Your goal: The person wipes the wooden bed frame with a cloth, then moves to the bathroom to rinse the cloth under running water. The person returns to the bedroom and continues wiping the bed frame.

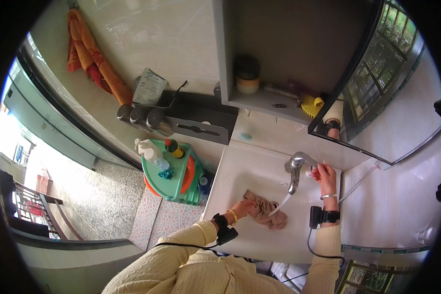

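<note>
Water runs from a chrome faucet (296,172) onto a wet, crumpled pinkish-brown cloth (266,213) in the white washbasin (239,239). My left hand (244,208) is at the cloth's left end, its fingers closed on the fabric. At the right, my right hand (325,176) holds the end of the faucet's lever with its fingertips. A small white container stands behind the faucet, beside my right hand and partly hidden by it.
Left of the basin, a green plastic rack (161,183) bears bottles. Above it a dark wall shelf (202,128) holds cups and a packet. An orange towel (92,55) hangs on the wall. A mirror cabinet (352,143) juts out above the faucet, with a yellow brush (310,106) beside it.
</note>
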A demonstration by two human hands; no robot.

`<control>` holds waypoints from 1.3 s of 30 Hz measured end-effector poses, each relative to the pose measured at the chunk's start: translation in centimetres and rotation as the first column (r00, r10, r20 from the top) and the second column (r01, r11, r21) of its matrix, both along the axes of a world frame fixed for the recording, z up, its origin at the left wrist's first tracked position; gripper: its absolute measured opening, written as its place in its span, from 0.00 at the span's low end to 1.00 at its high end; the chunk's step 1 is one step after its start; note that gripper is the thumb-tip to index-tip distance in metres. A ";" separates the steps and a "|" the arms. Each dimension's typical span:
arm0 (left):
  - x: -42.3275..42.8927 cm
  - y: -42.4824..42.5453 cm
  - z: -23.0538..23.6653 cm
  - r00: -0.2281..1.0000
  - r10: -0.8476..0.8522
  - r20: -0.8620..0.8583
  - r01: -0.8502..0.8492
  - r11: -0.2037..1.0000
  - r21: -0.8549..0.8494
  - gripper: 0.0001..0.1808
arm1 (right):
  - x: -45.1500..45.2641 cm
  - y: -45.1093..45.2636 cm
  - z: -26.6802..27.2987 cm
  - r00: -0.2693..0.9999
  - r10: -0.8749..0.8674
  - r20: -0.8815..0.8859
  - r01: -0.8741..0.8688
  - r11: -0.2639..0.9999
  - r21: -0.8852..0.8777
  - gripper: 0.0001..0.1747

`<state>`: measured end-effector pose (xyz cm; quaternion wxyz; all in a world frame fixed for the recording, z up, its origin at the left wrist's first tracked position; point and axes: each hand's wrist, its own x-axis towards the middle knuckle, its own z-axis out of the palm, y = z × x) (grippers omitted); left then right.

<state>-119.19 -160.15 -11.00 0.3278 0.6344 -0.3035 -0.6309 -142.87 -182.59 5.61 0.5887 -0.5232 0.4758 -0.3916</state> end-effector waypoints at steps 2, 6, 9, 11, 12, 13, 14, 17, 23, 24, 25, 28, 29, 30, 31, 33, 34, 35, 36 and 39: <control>0.0 -0.1 0.2 0.999 0.031 -0.014 -0.031 0.999 -0.012 0.15 | -0.8 0.9 -0.3 0.996 0.010 0.090 -0.013 1.000 0.027 0.11; 0.0 -0.2 0.2 0.996 0.069 -0.064 -0.073 0.996 -0.057 0.18 | -3.4 3.4 -4.5 0.994 -0.107 -0.004 0.107 0.994 -0.031 0.13; -0.1 -0.4 -0.5 0.998 0.066 -0.014 -0.067 0.991 -0.120 0.19 | -4.8 7.1 -11.3 0.958 -0.071 -0.276 0.092 0.994 0.064 0.12; -0.3 -0.8 -1.2 0.996 0.064 0.059 -0.054 0.986 -0.156 0.19 | -5.4 8.7 -16.2 0.874 0.229 -0.429 -0.099 0.947 0.305 0.14; -0.4 -1.0 -1.7 0.993 0.069 0.100 -0.050 0.983 -0.176 0.19 | -5.5 9.2 -18.5 0.794 0.377 -0.476 -0.167 0.889 0.426 0.21; -0.6 -1.1 -2.2 0.986 0.053 0.157 -0.030 0.989 -0.146 0.19 | -5.2 9.3 -20.6 0.697 0.407 -0.591 -0.221 0.905 0.363 0.26; -0.6 -1.2 -2.7 0.984 0.090 0.156 -0.058 0.978 -0.201 0.19 | -4.7 9.9 -22.5 0.537 0.406 -0.740 -0.208 0.913 0.350 0.31; -0.6 -1.4 -4.3 0.986 0.074 0.149 -0.041 0.976 -0.214 0.19 | -2.9 11.4 -26.2 0.519 0.519 -0.679 -0.396 0.850 0.347 0.30; -2.3 -1.9 -6.1 0.945 -0.034 0.326 0.035 0.999 0.003 0.33 | 0.2 13.0 -28.9 0.384 0.424 -0.820 -0.645 0.759 0.090 0.19; -2.7 -1.9 -6.1 0.959 -0.079 0.273 0.057 0.995 0.086 0.35 | -1.4 12.1 -28.5 0.464 0.422 -0.779 -0.499 0.851 0.164 0.20; -3.1 -1.8 -6.0 0.959 -0.066 0.275 0.051 0.997 0.061 0.35 | -2.5 11.3 -28.3 0.593 0.331 -0.734 -0.296 0.937 0.183 0.20; -4.2 -1.7 -6.0 0.963 -0.063 0.261 0.062 0.998 0.015 0.37 | -3.7 10.6 -28.1 0.697 0.053 -0.715 -0.044 0.999 0.032 0.21; -4.5 -1.8 -6.2 0.967 -0.082 0.241 0.078 0.997 0.027 0.37 | -3.8 10.9 -28.0 0.534 0.026 -0.845 -0.184 0.979 -0.086 0.21; -4.8 -1.8 -6.6 0.970 -0.079 0.229 0.075 0.997 0.028 0.37 | -2.9 11.4 -28.0 0.310 -0.008 -0.951 -0.310 0.945 -0.109 0.21; -5.0 -1.8 -7.1 0.969 -0.132 0.208 0.123 0.991 0.057 0.37 | -1.6 12.3 -28.0 0.424 0.073 -0.903 -0.312 0.947 -0.070 0.21; -5.6 -2.1 -8.3 0.964 -0.187 0.188 0.172 0.981 0.091 0.35 | 0.5 13.1 -27.5 0.567 0.313 -0.762 -0.307 0.939 0.157 0.22; -5.3 -2.3 -8.8 0.955 -0.212 0.208 0.198 0.977 0.084 0.34 | 0.2 12.7 -26.6 0.599 0.318 -0.735 -0.272 0.944 0.186 0.24; -5.0 -2.5 -9.2 0.945 -0.235 0.228 0.223 0.972 0.078 0.33 | -0.4 12.1 -25.6 0.635 0.361 -0.683 -0.265 0.932 0.246 0.26; -4.7 -2.5 -9.3 0.933 -0.276 0.232 0.257 0.960 0.111 0.32 | -1.0 11.8 -24.7 0.683 0.376 -0.626 -0.257 0.926 0.276 0.28; -4.2 -2.3 -8.4 0.876 0.066 0.479 -0.065 0.998 -0.020 0.29 | -1.5 11.7 -23.3 0.510 -0.058 -0.858 0.100 0.995 -0.008 0.41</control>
